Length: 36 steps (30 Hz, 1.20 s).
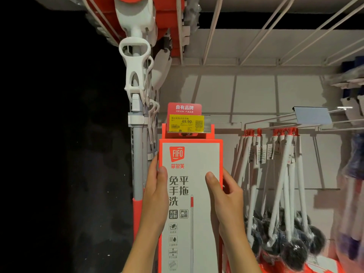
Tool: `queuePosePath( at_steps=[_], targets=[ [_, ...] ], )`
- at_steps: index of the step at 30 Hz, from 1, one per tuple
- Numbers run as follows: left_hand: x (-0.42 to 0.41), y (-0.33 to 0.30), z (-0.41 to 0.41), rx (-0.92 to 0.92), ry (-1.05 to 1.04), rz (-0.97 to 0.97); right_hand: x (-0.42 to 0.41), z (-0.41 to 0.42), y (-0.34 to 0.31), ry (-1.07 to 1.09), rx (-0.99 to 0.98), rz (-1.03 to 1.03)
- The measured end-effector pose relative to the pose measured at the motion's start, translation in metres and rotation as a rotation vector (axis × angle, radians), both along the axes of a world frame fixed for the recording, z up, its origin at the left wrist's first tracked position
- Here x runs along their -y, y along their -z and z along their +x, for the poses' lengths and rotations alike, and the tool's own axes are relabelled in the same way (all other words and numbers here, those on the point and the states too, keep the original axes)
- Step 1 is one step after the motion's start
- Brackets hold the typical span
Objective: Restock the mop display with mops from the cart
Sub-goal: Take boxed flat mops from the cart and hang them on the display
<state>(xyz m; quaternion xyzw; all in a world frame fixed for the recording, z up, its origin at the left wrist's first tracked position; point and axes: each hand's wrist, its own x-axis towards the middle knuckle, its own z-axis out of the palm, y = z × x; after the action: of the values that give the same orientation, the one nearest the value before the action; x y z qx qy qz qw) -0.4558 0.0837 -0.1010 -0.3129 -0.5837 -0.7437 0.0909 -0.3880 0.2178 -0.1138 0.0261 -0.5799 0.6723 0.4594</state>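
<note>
Holding a tall boxed flat mop [190, 203] upright at the display, just below the yellow price tag [186, 123]; left hand [155, 196] and right hand [226, 198] both clamping its long edges, thumbs lying on the white front. Judging the carton stiff, light, smooth-faced and prone to tipping, so gripping both edges near the middle. Hanging beside it: white-handled mops [137, 75] on the left, dark-headed brushes [285, 194] on wire hooks against the pale back panel [256, 91]
</note>
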Motion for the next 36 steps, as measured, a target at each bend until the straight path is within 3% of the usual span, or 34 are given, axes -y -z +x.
queuePosePath(
  at_steps=[13,26,36],
  targets=[
    [-0.022,0.000,-0.047,0.100,0.069,-0.035,-0.020,-0.045,0.004,0.015,0.082,-0.068],
    [-0.061,-0.008,-0.102,0.244,0.000,-0.031,-0.059,-0.104,-0.006,0.074,0.184,-0.042],
    [-0.067,0.011,-0.114,0.188,-0.019,-0.026,-0.060,-0.112,0.016,0.132,0.168,0.017]
  ],
)
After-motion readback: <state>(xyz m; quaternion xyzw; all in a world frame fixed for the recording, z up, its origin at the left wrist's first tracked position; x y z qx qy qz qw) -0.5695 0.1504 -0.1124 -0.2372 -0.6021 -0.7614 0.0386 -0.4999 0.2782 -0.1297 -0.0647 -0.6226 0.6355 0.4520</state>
